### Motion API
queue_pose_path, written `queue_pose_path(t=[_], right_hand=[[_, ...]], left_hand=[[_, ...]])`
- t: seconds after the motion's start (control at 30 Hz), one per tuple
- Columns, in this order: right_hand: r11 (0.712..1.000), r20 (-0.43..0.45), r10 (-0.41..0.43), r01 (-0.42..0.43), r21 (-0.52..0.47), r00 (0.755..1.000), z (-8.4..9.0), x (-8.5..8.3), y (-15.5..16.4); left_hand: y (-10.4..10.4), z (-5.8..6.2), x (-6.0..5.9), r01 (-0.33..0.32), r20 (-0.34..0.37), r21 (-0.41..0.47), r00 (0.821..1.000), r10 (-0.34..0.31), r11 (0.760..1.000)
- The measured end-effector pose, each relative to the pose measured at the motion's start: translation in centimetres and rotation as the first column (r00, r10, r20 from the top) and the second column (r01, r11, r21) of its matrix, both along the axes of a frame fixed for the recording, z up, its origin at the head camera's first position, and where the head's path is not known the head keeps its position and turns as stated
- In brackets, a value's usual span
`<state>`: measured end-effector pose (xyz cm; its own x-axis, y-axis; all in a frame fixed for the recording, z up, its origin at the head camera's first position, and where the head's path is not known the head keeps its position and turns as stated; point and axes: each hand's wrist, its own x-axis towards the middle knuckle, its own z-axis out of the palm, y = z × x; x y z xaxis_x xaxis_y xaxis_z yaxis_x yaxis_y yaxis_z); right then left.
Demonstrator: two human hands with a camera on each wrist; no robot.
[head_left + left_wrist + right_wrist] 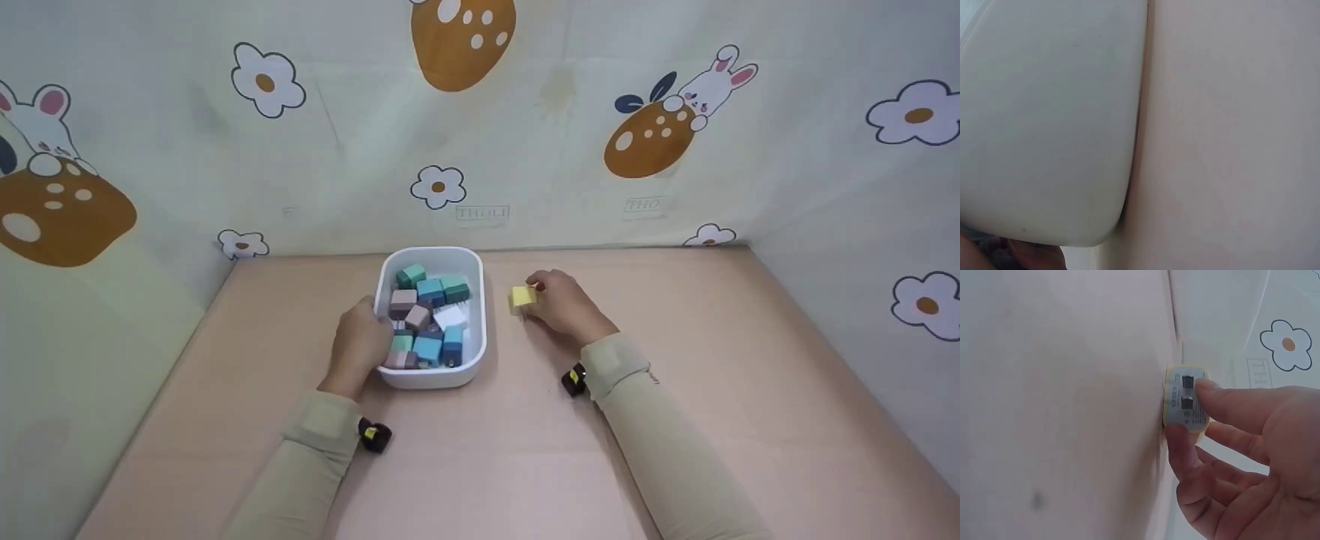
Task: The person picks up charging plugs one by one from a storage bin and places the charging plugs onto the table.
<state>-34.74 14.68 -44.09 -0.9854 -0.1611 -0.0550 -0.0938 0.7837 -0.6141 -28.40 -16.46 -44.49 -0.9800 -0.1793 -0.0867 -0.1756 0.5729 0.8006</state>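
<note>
A yellow charger plug [523, 298] is pinched between the thumb and fingers of my right hand [564, 306], at or just above the table to the right of a white plastic bin [481, 341]. In the right wrist view, the charger plug [1188, 396] shows its printed grey face and two metal prongs. My left hand [358, 341] grips the bin's left wall, and some of its fingers are hidden there. Inside the bin lie several charger plugs [427, 349] in blue, green, mauve and white, jumbled together. The left wrist view is mostly the bin's outer wall [1050, 124].
The bin stands on a pinkish-beige tabletop [487, 465]. Behind it rises a pale wall covering [360, 150] printed with flowers and rabbits, which also lines both sides. A small black device [375, 435] sits at the left wrist, another [574, 379] at the right.
</note>
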Motion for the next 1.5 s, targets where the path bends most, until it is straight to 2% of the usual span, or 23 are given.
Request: queue_pose_path(t=[0.23,0.53,0.77,0.97,1.23,1.37,1.5], right_hand=[[0.999,-0.049,-0.02,0.022,0.038,0.999,0.9,0.4,0.1],[0.999,-0.097,0.006,-0.002,0.042,0.995,2.9,1.5,-0.8],[0.998,-0.147,0.069,-0.066,0.025,0.987,4.6,3.2,-2.4],[0.987,-0.181,0.16,-0.158,0.027,0.97,5.5,5.0,-4.5],[0.949,-0.197,0.313,-0.298,0.106,0.929,5.3,7.0,-7.0],[0.932,-0.231,0.359,-0.337,0.131,0.904,4.4,7.6,-8.1],[0.922,-0.243,0.384,-0.36,0.14,0.891,3.3,7.9,-9.0]], left_hand=[[0.2,0.2,0.0,0.006,0.006,-0.006,1.0,-0.006,1.0],[0.0,0.1,0.0,-0.005,0.003,-0.011,1.0,0.005,1.0],[0.0,0.2,0.0,-0.007,0.006,-0.007,1.0,0.007,1.0],[0.0,0.2,0.1,0.0,-0.003,-0.006,1.0,0.0,1.0],[0.0,0.1,0.1,0.004,-0.014,-0.008,1.0,-0.004,1.0],[-0.1,0.1,0.1,0.01,-0.019,-0.023,1.0,-0.01,1.0],[-0.1,0.1,0.0,0.01,-0.009,-0.012,1.0,-0.01,1.0]])
